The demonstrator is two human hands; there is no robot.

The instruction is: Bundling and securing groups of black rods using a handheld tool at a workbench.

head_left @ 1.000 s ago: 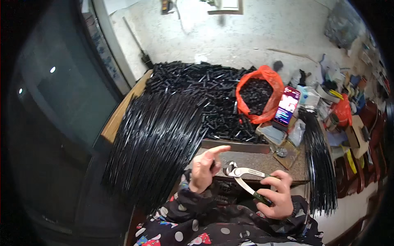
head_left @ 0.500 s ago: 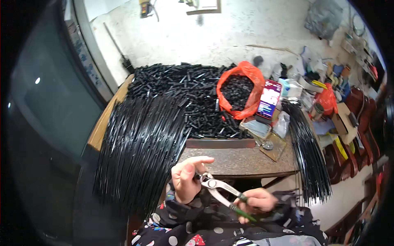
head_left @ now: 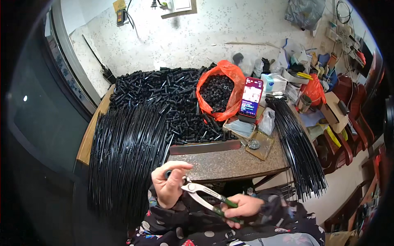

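Two hands work just off the near edge of one tabletop (head_left: 221, 163). The right hand (head_left: 242, 206) has its grip closed around the two green handles of one pair of pliers (head_left: 205, 190), whose silver head points left and reaches the left thumb. The left hand (head_left: 167, 186) keeps a narrow grip on one small dark piece (head_left: 168, 174), its index finger extended right. Two bundles of black rods, a left bundle (head_left: 127, 151) and a right bundle (head_left: 297, 147), flank the hands. Farther back lie one heap of black tubes (head_left: 152, 84), too many to count, one orange-red bag (head_left: 234, 76) of black bits, and one lit phone (head_left: 251, 96) to its right.
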